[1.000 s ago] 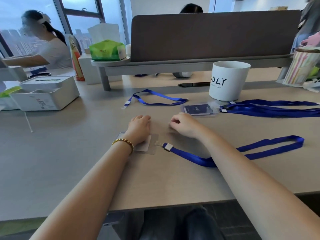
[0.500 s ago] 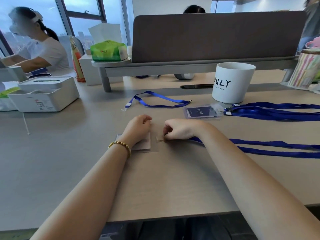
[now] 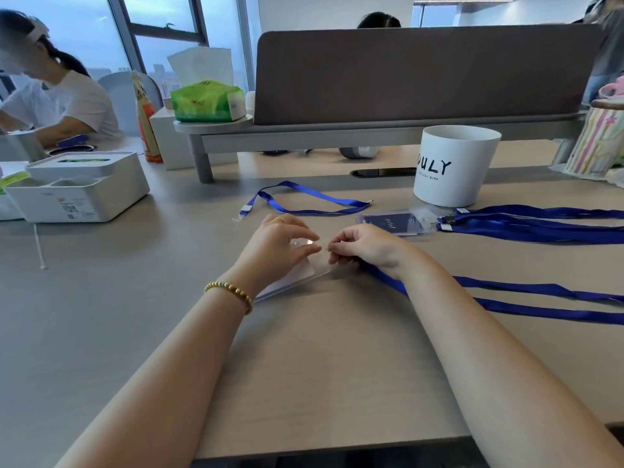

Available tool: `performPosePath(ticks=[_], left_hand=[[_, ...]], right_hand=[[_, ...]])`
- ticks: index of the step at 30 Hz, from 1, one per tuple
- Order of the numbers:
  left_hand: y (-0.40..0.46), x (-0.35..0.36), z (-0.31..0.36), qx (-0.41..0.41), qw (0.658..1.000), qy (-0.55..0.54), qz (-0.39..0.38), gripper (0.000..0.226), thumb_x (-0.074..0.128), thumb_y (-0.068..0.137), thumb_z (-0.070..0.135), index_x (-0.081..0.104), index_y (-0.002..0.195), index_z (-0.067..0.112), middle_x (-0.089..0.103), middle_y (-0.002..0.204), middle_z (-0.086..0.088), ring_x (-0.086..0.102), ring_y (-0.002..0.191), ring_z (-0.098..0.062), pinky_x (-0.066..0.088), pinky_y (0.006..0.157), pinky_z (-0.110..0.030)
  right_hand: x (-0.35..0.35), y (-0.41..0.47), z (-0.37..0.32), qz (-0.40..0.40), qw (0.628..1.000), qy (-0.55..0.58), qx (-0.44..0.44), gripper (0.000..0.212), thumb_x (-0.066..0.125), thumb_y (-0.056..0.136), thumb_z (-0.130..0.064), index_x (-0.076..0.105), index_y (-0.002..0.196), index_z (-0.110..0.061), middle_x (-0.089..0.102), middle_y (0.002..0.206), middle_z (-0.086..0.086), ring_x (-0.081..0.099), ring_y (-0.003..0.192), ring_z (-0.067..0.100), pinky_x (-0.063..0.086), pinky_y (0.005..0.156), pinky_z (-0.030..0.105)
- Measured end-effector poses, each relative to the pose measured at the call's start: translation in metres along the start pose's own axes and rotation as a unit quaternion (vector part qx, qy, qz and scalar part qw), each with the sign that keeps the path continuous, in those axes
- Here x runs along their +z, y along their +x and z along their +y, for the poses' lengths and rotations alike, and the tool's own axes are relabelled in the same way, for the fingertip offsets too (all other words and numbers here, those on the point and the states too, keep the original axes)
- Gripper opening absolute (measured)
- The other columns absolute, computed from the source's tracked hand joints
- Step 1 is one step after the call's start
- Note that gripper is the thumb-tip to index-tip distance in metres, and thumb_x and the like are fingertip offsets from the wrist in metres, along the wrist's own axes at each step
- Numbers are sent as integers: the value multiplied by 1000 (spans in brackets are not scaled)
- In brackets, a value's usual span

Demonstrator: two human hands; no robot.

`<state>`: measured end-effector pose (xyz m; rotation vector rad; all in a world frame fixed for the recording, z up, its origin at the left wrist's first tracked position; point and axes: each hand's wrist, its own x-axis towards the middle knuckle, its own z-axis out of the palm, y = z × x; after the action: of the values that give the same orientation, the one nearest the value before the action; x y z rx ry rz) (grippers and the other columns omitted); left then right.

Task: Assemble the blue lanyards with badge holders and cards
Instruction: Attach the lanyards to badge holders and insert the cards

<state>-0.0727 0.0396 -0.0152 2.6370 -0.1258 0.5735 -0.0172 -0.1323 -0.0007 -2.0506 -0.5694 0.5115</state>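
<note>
- my left hand pinches the clear badge holder, which is tilted up off the desk.
- my right hand pinches the clip end of the blue lanyard, just beside the holder.
- i think the small clip can miss the slot, or the holder can slip.

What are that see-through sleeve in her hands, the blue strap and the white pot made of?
Badge holder: looks like clear soft plastic, glossy, with glare near its top edge. Blue lanyard: apparently woven ribbon with a slight sheen, lying flat and folding limply. White pot: smooth matte white with printed lettering; ceramic or plastic, hard to tell.
</note>
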Motion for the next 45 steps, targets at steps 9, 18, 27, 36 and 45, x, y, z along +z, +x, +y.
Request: performPosePath(ticks=[9, 18, 27, 36, 45], left_hand=[[-5, 0, 13, 40, 998, 42, 5, 23, 61, 86, 31, 65, 103, 16, 60, 104, 0, 54, 88, -14, 49, 81, -31], [-6, 2, 9, -11, 999, 38, -30, 19, 63, 84, 35, 69, 87, 17, 56, 82, 8, 56, 80, -12, 49, 77, -30], [-4, 5, 13, -6, 992, 95, -85, 25, 54, 91, 28, 68, 110, 19, 64, 110, -1, 57, 96, -20, 44, 83, -26], [-1, -2, 13, 27, 984, 149, -94, 29, 46, 96, 23, 62, 119, 22, 60, 119, 1, 56, 107, -19, 44, 93, -27], [-2, 7, 16, 72, 966, 224, -105, 30, 48, 93, 10, 54, 121, 18, 55, 119, -3, 51, 110, -19, 45, 91, -27]], right_hand=[[7, 0, -6, 37, 988, 91, 116, 19, 48, 97, -18, 61, 92, -5, 61, 70, 4, 50, 56, 12, 34, 47, 22], [5, 3, 2, -42, 984, 158, 67, 14, 52, 94, -8, 60, 83, -7, 62, 71, 5, 58, 53, 7, 38, 39, 15], [4, 2, -6, -16, 996, -14, 92, 25, 57, 91, -32, 68, 100, -12, 39, 62, -1, 32, 56, 11, 26, 44, 20], [8, 4, 3, 14, 997, 70, 22, 19, 54, 92, -16, 66, 78, -16, 42, 60, -1, 35, 55, 11, 24, 36, 15], [13, -1, -1, 44, 998, -30, 22, 9, 52, 94, -25, 61, 94, -24, 49, 72, -2, 40, 66, 12, 34, 53, 21]])
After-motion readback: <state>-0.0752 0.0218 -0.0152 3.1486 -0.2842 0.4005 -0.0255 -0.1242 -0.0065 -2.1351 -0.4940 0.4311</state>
